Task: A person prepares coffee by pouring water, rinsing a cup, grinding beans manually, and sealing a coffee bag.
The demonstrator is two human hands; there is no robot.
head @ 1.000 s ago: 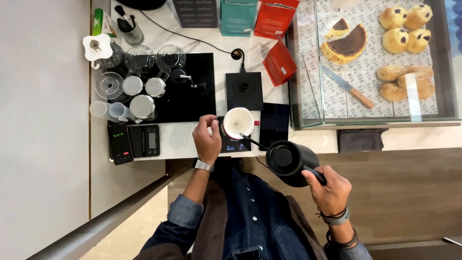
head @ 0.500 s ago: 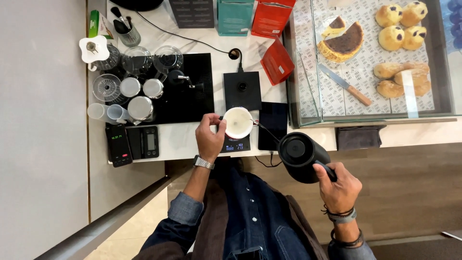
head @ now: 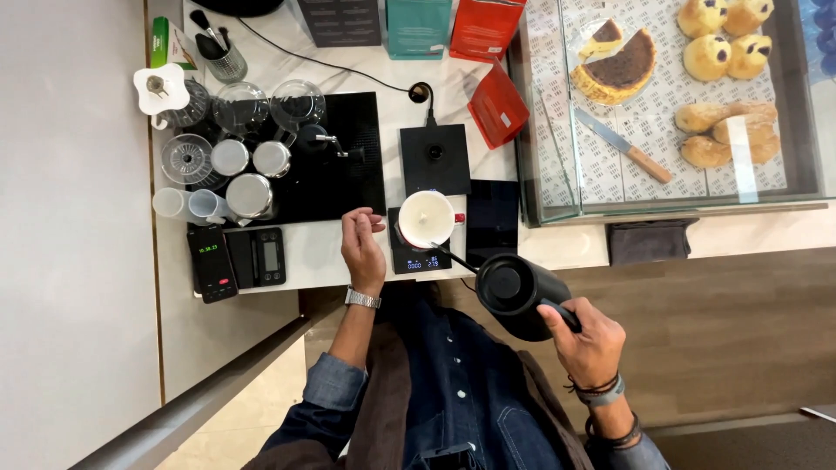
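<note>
A white dripper with a paper filter [head: 426, 218] stands on a small black digital scale [head: 418, 258] at the counter's front edge. My right hand [head: 585, 332] grips the handle of a black gooseneck kettle [head: 515, 292], whose thin spout reaches to the dripper's right rim. My left hand [head: 361, 244] hovers just left of the dripper, fingers loosely curled, holding nothing. A metal watch sits on that wrist.
A black mat [head: 326, 165] holds glass carafes [head: 296, 106] and metal cups [head: 250, 195]. A phone [head: 212, 263] and second scale [head: 264, 257] lie left. A black kettle base [head: 434, 157], red bag [head: 497, 105] and glass pastry case [head: 662, 104] stand behind and right.
My left hand has let go of the dripper and drawn back to the left. The kettle in my right hand stays tilted, spout at the dripper.
</note>
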